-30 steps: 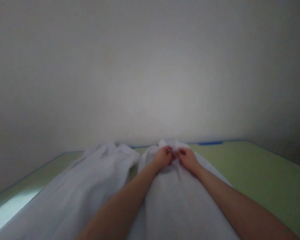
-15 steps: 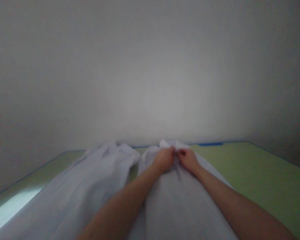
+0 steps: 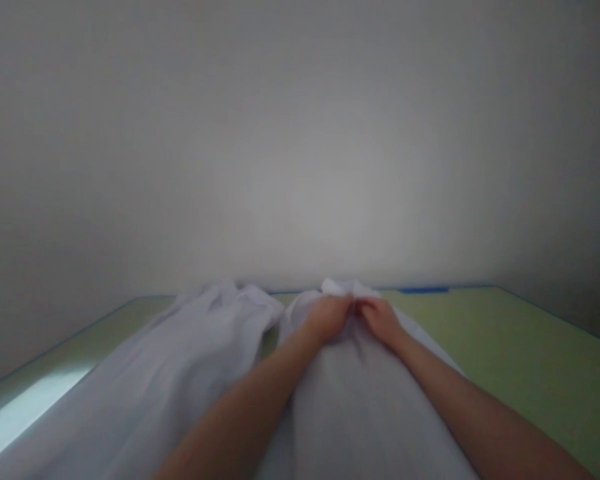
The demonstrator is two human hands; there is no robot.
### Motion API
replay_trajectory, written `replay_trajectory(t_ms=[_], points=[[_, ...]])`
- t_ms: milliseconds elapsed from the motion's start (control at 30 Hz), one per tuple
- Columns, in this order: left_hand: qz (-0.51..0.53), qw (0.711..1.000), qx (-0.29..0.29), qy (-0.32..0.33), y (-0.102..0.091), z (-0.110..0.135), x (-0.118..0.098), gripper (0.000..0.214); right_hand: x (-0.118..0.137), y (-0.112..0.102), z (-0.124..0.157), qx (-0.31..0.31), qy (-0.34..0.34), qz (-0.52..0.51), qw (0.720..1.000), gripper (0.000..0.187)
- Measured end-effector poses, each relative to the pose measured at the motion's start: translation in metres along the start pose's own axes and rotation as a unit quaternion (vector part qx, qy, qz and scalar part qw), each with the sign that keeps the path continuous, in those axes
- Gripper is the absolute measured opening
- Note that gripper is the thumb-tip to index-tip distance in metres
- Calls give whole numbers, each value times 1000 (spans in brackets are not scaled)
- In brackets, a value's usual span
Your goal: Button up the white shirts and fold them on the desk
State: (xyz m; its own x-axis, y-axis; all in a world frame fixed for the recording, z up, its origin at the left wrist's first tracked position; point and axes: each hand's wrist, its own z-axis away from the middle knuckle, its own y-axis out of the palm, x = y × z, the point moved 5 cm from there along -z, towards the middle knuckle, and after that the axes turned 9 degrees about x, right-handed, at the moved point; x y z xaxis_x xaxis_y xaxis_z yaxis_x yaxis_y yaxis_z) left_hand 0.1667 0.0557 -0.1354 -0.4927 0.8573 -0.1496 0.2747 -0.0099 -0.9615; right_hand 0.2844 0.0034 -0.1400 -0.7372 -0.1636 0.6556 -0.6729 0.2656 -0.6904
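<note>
White cloth [image 3: 375, 407] puckers into soft creases at pinched fingers [image 3: 347, 305].

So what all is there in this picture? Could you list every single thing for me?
White cloth: two stretches, white, side by side on the green top; whether they join is unclear
Green top: one, green with thin blue edging, under the cloth
Blue strip: one, blue, at the far edge, right of centre
Bright patch: one, whitish, at the lower left
Wall: one, grey, across the back
Left hand: one, bare, pinching the right-hand stretch near its far end
Right hand: one, bare, pinching beside it
Forearms: two, bare, reaching forward
</note>
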Motion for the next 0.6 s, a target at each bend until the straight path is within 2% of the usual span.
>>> replay_trajectory(t_ms=[167, 367, 600], points=[[17, 1000, -4, -1, -2, -1, 0, 25, -7, -4, -1, -14, 32, 10, 999, 23], [109, 993, 1, -37, -6, -3, 1, 25, -4, -7, 3, -27, 30, 46, 998, 25], [182, 983, 2, 6, -7, -12, 7, 23, 9, -8, 5, -22, -14, 144, 989, 28]])
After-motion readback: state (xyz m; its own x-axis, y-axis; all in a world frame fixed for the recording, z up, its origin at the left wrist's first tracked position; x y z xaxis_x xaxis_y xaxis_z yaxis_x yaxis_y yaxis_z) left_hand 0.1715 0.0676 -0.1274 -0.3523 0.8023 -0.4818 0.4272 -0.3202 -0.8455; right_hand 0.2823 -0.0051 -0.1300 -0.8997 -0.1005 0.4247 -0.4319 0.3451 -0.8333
